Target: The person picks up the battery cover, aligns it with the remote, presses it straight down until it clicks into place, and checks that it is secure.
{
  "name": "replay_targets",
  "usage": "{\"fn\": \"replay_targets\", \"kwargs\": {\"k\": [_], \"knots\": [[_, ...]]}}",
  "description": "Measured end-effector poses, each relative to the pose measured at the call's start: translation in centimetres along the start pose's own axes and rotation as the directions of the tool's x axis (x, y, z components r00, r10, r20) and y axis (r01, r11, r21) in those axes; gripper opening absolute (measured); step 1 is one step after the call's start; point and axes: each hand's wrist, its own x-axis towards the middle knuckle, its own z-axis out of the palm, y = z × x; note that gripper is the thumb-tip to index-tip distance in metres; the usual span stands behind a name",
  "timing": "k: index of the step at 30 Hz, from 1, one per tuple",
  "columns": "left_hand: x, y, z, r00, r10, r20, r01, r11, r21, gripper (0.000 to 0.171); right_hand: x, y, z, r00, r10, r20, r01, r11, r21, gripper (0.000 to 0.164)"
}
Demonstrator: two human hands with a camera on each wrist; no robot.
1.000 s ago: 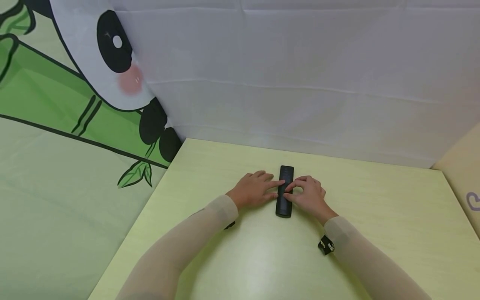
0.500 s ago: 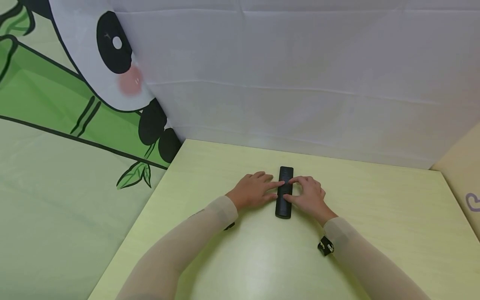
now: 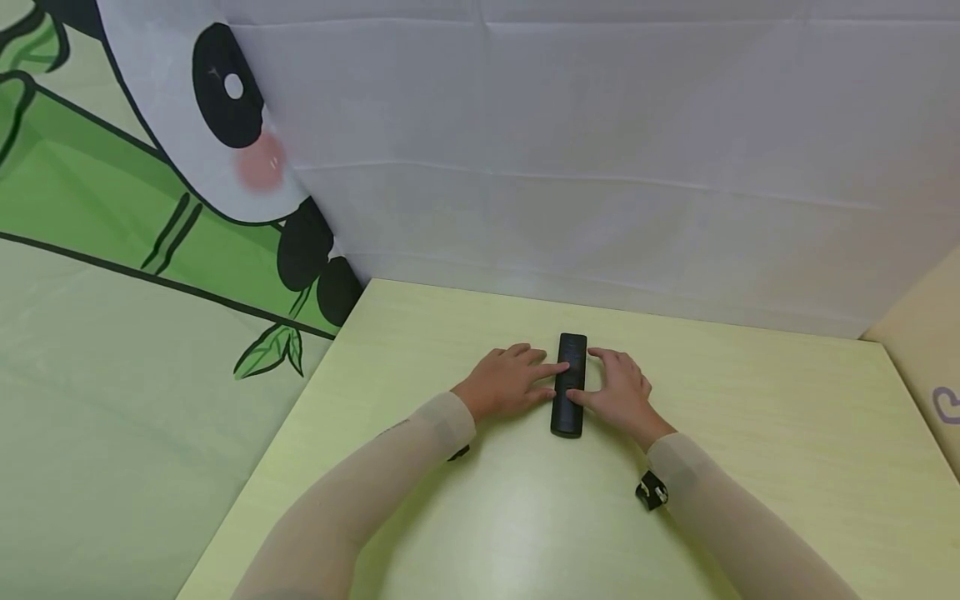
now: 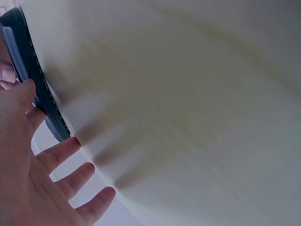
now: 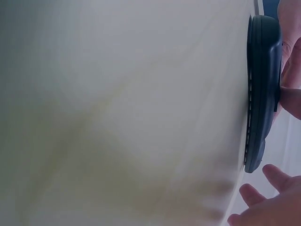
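A long black remote control [image 3: 567, 421] lies on the table, pointing away from me. From its left side my left hand [image 3: 510, 381] reaches in, fingers spread and fairly straight. Its index finger rests on top of the remote, and the thumb is at the near left edge. On the other side, my right hand [image 3: 621, 397] has its thumb on the remote's upper face, while its index finger stands apart, just beyond the right edge. The right wrist view shows that thumb [image 5: 290, 101] against the remote, with the other fingers spread below its far end.
The pale yellow-green table [image 3: 750, 417] meets a white cloth [image 3: 600, 167] at the back. A printed cloth with a panda and bamboo [image 3: 112, 183] hangs at the left. A beige panel [image 3: 926, 358] stands at the right.
My right hand's index finger has drawn away from its thumb, across the remote and past its right edge. The right thumb, left hand and remote stay about where they were.
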Motion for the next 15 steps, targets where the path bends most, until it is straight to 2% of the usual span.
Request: {"fn": "replay_targets", "kwargs": {"k": [6, 15], "knots": [[0.13, -0.12, 0.21, 1.0, 0.001, 0.001, -0.001, 1.0, 0.016, 0.062, 0.11, 0.16, -0.01, 1.0, -0.013, -0.002, 0.013, 1.0, 0.0, 0.096], [-0.09, -0.11, 0.11, 1.0, 0.012, 0.0, -0.012, 0.999, 0.03, 0.063, -0.1, -0.08, -0.17, 1.0, 0.012, 0.021, -0.011, 1.0, -0.023, 0.102]]}}
